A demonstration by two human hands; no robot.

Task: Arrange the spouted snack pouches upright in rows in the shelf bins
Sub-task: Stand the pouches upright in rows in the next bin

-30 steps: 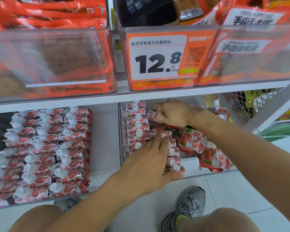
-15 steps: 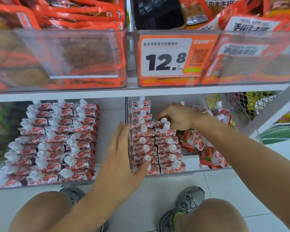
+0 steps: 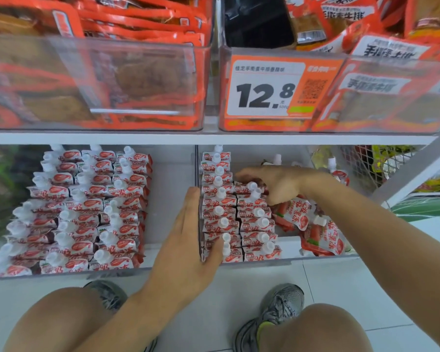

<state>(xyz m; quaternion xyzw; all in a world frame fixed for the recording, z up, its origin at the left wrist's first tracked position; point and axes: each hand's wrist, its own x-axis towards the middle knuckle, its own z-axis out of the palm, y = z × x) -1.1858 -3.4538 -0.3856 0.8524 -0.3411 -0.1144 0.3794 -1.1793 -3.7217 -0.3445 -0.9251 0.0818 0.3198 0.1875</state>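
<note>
Along the lower shelf, the right bin (image 3: 323,257) holds two upright rows of spouted pouches (image 3: 239,214) against its left wall. The left hand (image 3: 188,240) lies flat, fingers straight and together, pressed on the outside of that wall, thumb touching the front pouch. The right hand (image 3: 280,182) curls its fingers over the back of the second row; whether it pinches a pouch cannot be told. Judged risk: a nudge there could topple the second row rightward, since nothing braces it. Loose pouches (image 3: 313,224) lie flat in the bin's right half, blocking a third row. The left bin (image 3: 168,189) already holds three rows. Orange packets (image 3: 127,80) and a price tag (image 3: 272,87) fill the upper shelf.
</note>
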